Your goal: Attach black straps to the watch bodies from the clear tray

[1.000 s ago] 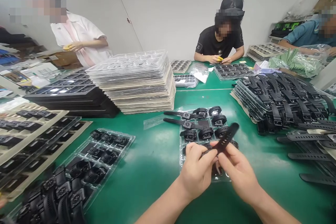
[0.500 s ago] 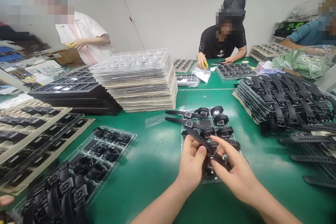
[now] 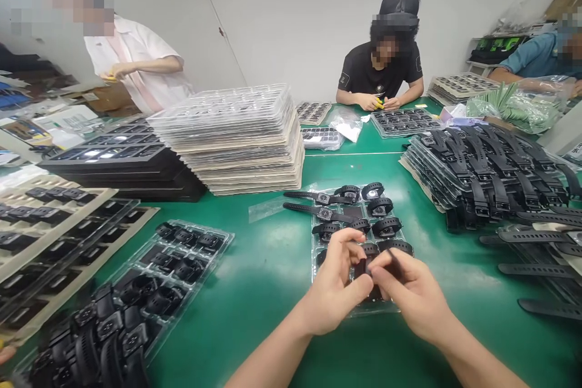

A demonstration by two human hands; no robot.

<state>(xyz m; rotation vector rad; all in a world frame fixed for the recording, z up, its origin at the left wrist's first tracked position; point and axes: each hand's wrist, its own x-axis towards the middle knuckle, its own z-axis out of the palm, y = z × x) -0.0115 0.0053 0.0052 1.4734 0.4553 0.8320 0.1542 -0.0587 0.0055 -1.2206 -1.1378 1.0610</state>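
Between my two hands is a black smartwatch (image 3: 362, 268), mostly covered by my fingers. My left hand (image 3: 334, 291) curls around its left side, thumb and fingers closed on it. My right hand (image 3: 407, 288) pinches the strap from the right. Beneath them lies a clear plastic tray (image 3: 313, 257) with curled watches in its compartments, such as one watch (image 3: 386, 227) beyond my right hand. Two watches with straps stretched out flat, the nearer a watch (image 3: 324, 213), lie across the tray's far left part.
To the left is another clear tray (image 3: 226, 244) heaped with watches, beside layered beige trays (image 3: 152, 213). A tall stack of trays (image 3: 254, 157) stands ahead. Piled watches (image 3: 482, 163) cover trays on the right. Co-workers, including a person in black (image 3: 379, 70), work across the green table (image 3: 254, 291).
The watch has turned from a slanted, stretched-out pose to one mostly hidden between my hands. My right fingers have closed in on the strap. Across the table, the person's hands have come together.
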